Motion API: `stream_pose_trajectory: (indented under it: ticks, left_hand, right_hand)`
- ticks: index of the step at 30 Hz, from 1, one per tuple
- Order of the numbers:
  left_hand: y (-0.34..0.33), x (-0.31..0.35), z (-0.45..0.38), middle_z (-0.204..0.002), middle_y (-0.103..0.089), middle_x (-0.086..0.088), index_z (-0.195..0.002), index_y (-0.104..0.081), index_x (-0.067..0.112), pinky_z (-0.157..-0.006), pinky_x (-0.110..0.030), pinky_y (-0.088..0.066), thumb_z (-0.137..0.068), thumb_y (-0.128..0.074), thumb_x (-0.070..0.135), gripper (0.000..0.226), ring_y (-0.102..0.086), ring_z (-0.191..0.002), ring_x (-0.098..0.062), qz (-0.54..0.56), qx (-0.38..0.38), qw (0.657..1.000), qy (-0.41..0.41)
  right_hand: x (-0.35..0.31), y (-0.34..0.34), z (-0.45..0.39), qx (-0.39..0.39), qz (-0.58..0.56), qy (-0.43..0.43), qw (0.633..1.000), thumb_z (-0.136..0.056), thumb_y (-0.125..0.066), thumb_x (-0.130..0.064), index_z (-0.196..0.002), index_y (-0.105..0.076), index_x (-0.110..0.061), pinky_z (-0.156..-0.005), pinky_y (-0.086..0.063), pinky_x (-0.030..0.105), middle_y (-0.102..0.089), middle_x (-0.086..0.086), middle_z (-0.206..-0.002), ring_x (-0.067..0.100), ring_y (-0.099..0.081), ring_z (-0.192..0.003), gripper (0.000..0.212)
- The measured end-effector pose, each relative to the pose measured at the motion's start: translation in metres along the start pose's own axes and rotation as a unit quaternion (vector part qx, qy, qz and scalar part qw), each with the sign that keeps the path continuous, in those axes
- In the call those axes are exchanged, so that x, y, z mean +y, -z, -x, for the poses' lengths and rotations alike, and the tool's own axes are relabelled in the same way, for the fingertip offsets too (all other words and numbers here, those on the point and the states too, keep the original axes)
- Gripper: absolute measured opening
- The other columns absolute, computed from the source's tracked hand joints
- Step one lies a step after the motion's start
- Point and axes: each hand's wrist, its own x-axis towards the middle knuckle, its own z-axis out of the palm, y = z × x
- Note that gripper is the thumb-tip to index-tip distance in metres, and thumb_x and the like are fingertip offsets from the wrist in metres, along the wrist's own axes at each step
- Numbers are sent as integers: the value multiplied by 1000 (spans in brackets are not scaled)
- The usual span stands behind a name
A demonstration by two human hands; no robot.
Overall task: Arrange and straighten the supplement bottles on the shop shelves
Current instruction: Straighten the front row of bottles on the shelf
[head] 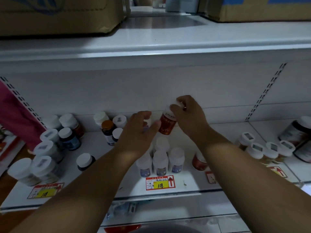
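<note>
My right hand (pixel 188 115) grips the white cap of a red-labelled supplement bottle (pixel 167 125), held above the white shelf (pixel 190 172) near the back wall. My left hand (pixel 139 132) curls around a white-capped bottle (pixel 147 123) just left of it; that bottle is mostly hidden by the fingers. Below the hands, several white bottles with blue labels (pixel 160 162) stand in a tight cluster. Another red-labelled bottle (pixel 199 161) stands to their right, partly behind my right forearm.
Groups of white-capped bottles (pixel 45 152) fill the shelf's left side, with an amber-capped bottle (pixel 107 132) farther back. More capped bottles (pixel 264 148) and a large dark jar (pixel 297 132) stand at the right. Price tags (pixel 159 182) lie along the front edge. Cardboard boxes (pixel 58 12) sit on top.
</note>
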Motion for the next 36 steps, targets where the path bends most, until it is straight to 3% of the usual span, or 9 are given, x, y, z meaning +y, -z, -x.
stream_pose_trajectory:
  ticks: [4, 7, 10, 14, 18, 23, 28, 31, 36]
  left_hand:
    - [0, 19, 14, -122, -52, 19, -129, -50, 37, -78, -2, -32, -71, -21, 90, 84, -49, -99, 12, 52, -25, 998, -22]
    - [-4, 30, 23, -126, -54, 17, -128, -51, 41, -92, -23, -38, -71, -23, 84, 77, -51, -111, -1, 61, -66, 996, -10]
    - [-14, 44, 30, -114, -53, 22, -124, -51, 42, -82, -18, -38, -73, -18, 86, 75, -49, -99, 9, 73, -100, 992, 0]
    - [-31, 60, 38, -109, -51, 25, -120, -52, 42, -74, -9, -31, -63, -22, 82, 76, -47, -95, 13, 79, -119, 990, -20]
    - [-51, 70, 38, -114, -51, 24, -124, -50, 43, -69, -9, -32, -59, -21, 85, 82, -44, -90, 17, 63, -127, 990, -15]
    - [-82, 87, 27, -116, -48, 24, -130, -47, 40, -62, 4, -33, -64, -25, 80, 80, -40, -84, 32, 35, -108, 993, -39]
    - [-104, 102, 9, -117, -43, 21, -136, -45, 33, -65, 4, -29, -72, -25, 75, 79, -39, -84, 26, -1, -29, 999, -39]
    - [-118, 106, 9, -116, -43, 22, -135, -46, 33, -67, 9, -26, -88, -35, 62, 56, -38, -87, 30, -16, -9, 999, -51]
    - [-144, 109, 24, -118, -52, 19, -130, -51, 32, -80, -4, -32, -89, -46, 54, 47, -47, -99, 14, 5, 4, 998, -63]
  right_hand:
    - [-16, 29, 24, -49, -167, -81, 981, -69, -63, -56, -82, -65, -14, -73, -55, 42, -68, 2, -78, 22, -67, -74, 45]
    - [-20, 43, 38, -69, -184, -92, 976, -67, -67, -55, -78, -65, -11, -76, -57, 44, -69, 5, -77, 24, -69, -74, 45]
    - [-21, 53, 48, -63, -189, -96, 975, -68, -68, -49, -78, -69, -15, -69, -55, 39, -69, 4, -77, 22, -68, -73, 35]
    - [-16, 76, 54, -54, -205, -93, 973, -72, -66, -41, -94, -72, -16, -89, -55, 48, -71, 8, -95, 28, -68, -93, 34]
    - [-1, 103, 54, -42, -199, -70, 977, -74, -66, -41, -100, -73, -21, -88, -55, 46, -72, 3, -99, 23, -69, -95, 34]
    - [21, 144, 37, 7, -117, -9, 993, -79, -67, -43, -105, -71, -23, -68, -56, 27, -71, -7, -96, 10, -69, -83, 33]
    - [34, 173, 10, 6, 35, 77, 996, -82, -71, -29, -113, -61, -23, -65, -45, 7, -62, -9, -106, 0, -59, -85, 33]
    - [45, 190, 4, -29, 111, 114, 987, -79, -72, -30, -113, -58, -23, -66, -42, 10, -57, -5, -110, 9, -57, -89, 38]
    - [68, 215, 9, -95, 179, 137, 970, -75, -71, -35, -106, -53, -33, -67, -39, 16, -54, -8, -105, 10, -54, -88, 35]
